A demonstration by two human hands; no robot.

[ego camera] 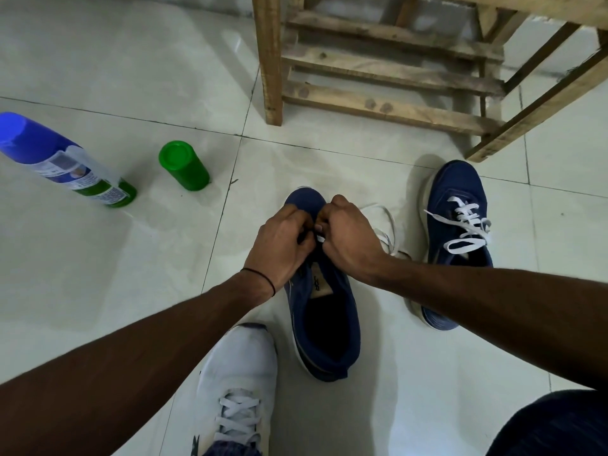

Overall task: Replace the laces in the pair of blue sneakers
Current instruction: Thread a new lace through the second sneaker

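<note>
The near blue sneaker stands on the floor, toe pointing away. Both hands meet over its front. The right hand pinches a white lace that trails off to the sneaker's right. The left hand curls its fingers at the eyelets, its hold hidden. The second blue sneaker, laced, lies to its right, and a green can stands to its left.

Sneaker eyelets hidden under fingers; white shoe cropped below.
</note>
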